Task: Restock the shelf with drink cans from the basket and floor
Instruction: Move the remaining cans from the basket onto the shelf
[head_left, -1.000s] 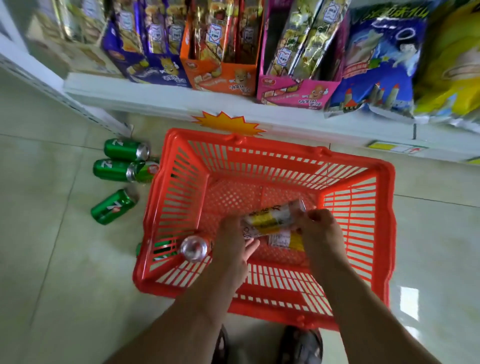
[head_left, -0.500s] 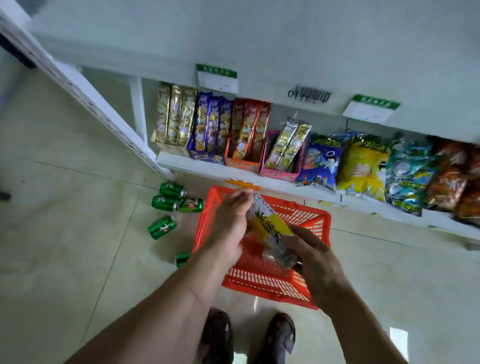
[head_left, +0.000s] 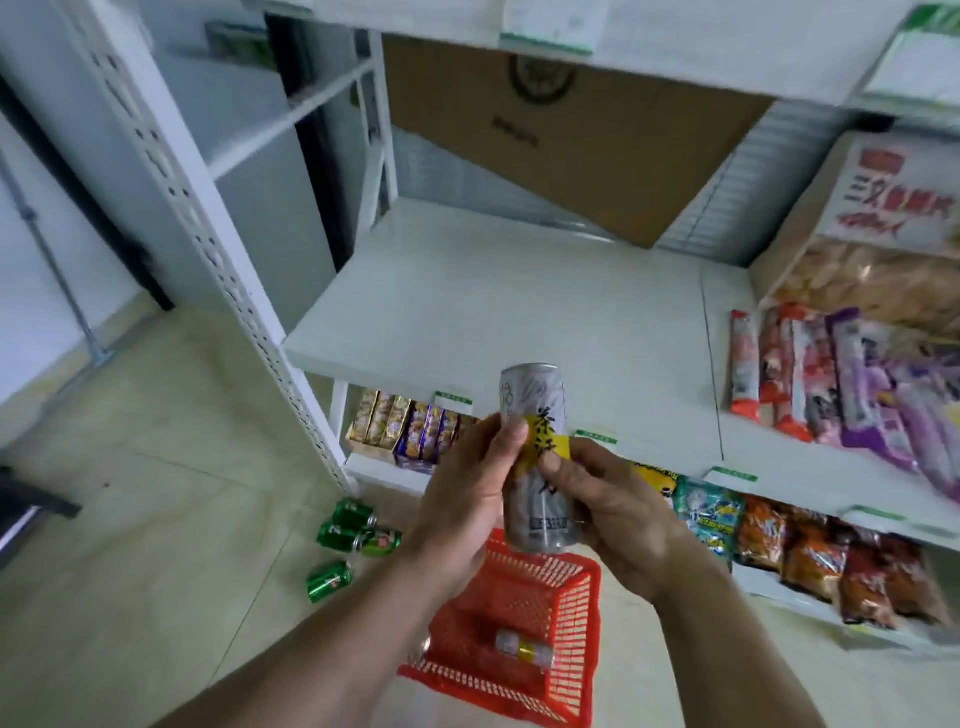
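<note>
While a second can lies on its side in the red basket on the floor, the left hand and right hand both grip an upright silver-and-yellow can between them. Beyond it spreads the white shelf, with green cans lying on the floor to the left.

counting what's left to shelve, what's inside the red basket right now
One silver and yellow can lies on its side on the floor of the red basket. The left forearm covers the basket's near left corner, so anything there cannot be seen.
</note>
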